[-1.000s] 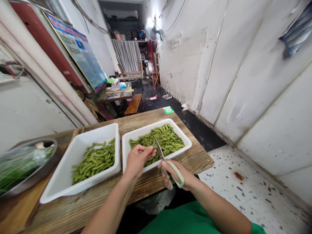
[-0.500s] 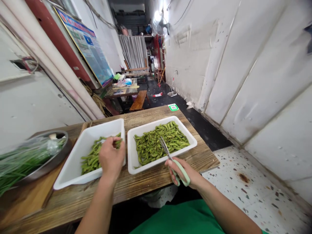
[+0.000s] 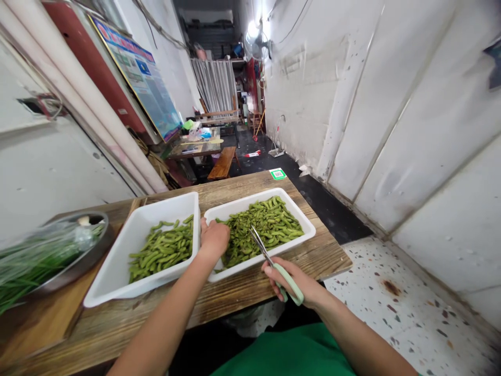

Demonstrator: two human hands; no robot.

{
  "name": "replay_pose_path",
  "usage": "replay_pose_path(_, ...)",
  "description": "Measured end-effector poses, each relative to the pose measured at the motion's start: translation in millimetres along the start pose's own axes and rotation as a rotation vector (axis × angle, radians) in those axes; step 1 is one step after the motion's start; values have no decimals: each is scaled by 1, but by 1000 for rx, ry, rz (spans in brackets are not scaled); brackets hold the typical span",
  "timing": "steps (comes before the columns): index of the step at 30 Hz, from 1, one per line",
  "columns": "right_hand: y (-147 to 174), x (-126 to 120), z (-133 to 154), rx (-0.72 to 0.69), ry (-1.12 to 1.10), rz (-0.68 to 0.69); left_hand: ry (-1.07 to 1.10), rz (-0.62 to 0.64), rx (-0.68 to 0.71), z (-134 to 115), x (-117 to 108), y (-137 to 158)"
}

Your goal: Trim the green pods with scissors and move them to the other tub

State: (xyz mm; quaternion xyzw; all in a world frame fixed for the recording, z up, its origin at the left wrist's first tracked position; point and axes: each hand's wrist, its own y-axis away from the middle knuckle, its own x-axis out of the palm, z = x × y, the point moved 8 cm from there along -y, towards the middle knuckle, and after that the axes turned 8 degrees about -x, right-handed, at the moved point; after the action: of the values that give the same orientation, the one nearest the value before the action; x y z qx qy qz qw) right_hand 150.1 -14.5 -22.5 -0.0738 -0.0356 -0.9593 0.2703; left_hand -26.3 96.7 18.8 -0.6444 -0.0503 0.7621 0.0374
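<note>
My right hand (image 3: 287,279) grips a pair of scissors (image 3: 288,280) by pale green handles. Their metal blades, slightly parted, point over the near side of the right white tray (image 3: 307,235), which holds many green soybean pods (image 3: 270,222). At that tray's left end, my left hand (image 3: 214,237) reaches over the rim by the pods; the back of the hand hides most of its fingers, and I cannot see whether it holds a pod. The deeper left white tray (image 3: 113,261) holds more green pods (image 3: 164,248).
Both trays stand on a wooden table (image 3: 219,300). To the left, a metal bowl (image 3: 74,269) carries long green vegetables (image 3: 35,261) in clear plastic. A green QR-code card (image 3: 277,174) lies at the far edge. Beyond are a wooden bench (image 3: 223,162) and another table.
My left hand has moved right, from above the left tray to the left end of the right tray. The scissors have shifted slightly left in my right hand.
</note>
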Motion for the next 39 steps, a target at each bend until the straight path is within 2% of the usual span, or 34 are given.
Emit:
replay_pose_path(4, -1, -1, -2, 0, -13, -5, 213, 45, -59, 3, -6, -2)
replay_pose_path(6, -3, 0, -1, 8, -21, 1, 481, 133, -70, -2, -11, 3)
replay_pose_path(9, -4, 0, 2, 3, -4, -1, 1025, 311, -58, -20, -18, 16)
replay_pose_path(12, -5, -1, 4, -29, 20, -14, 1273, 390, -96, -30, -21, 28)
replay_pose_path(16, -4, -4, 5, -73, 58, -31, 1348, 408, -148, -33, -23, 37)
replay_pose_path(23, -2, -6, 6, -78, 118, -38, 1380, 357, -136, -31, -31, 42)
replay_pose_path(29, 1, -8, 14, -110, 201, -31, 1396, 457, -91, -38, -34, 46)
replay_pose_path(32, 1, -10, 12, -74, 217, -55, 1459, 526, -100, -41, -32, 47)
replay_pose_path(35, -1, -10, 8, -35, 178, -79, 1581, 606, -155, -42, -26, 47)
replay_pose_path(39, -3, -4, 5, -37, 26, -70, 1815, 637, -281, -42, -19, 46)
